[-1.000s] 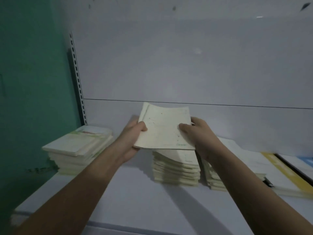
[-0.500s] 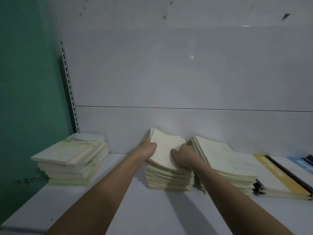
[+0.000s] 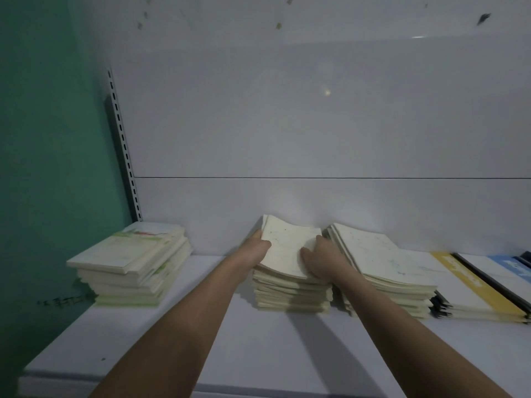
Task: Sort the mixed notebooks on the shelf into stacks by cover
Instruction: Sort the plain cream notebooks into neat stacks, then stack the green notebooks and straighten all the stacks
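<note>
On a white shelf, both hands hold the top notebook on the centre stack: left hand and right hand, each grip clamped on its edge.

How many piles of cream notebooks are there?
3: a left pile near the green wall, a middle pile under both hands, and a right pile touching it. Others may be hidden.

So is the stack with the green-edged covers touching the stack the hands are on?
No, the green-edged stack sits far left, with bare shelf between it and the middle stack.
</note>
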